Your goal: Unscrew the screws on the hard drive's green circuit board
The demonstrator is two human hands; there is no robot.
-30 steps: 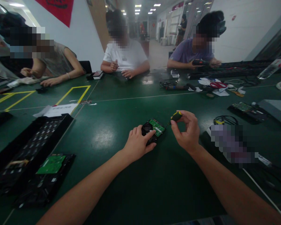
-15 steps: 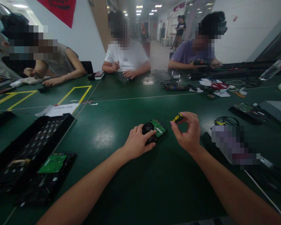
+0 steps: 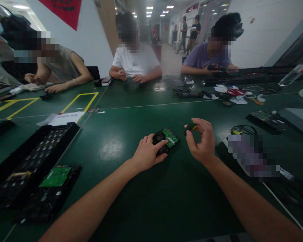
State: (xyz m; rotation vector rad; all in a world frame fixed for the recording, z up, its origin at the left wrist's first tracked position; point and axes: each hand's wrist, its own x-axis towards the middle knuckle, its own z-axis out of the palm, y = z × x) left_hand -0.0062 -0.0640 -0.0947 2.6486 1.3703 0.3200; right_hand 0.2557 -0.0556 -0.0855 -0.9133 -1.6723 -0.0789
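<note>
A hard drive [image 3: 170,137] with its green circuit board facing up lies on the green table. My left hand [image 3: 148,151] grips its near left side, thumb low and fingers over the dark part. Between the thumb and fingers of my right hand [image 3: 202,139] is a small dark green and yellow screwdriver [image 3: 191,126]. It is tilted, with its tip end toward the drive's right edge; the thin shaft is hard to make out, so I cannot tell whether it touches the drive.
At left sit a long black tray [image 3: 37,158] and another drive in a black caddy [image 3: 57,176]. A drive [image 3: 265,119], a grey box [image 3: 298,117] and a coiled cable [image 3: 243,130] lie right. Several people work across the table [image 3: 131,117].
The screwdriver has turned in my right fingers, showing less yellow, and its handle sits slightly differently. My left hand and the hard drive stay nearly in place.
</note>
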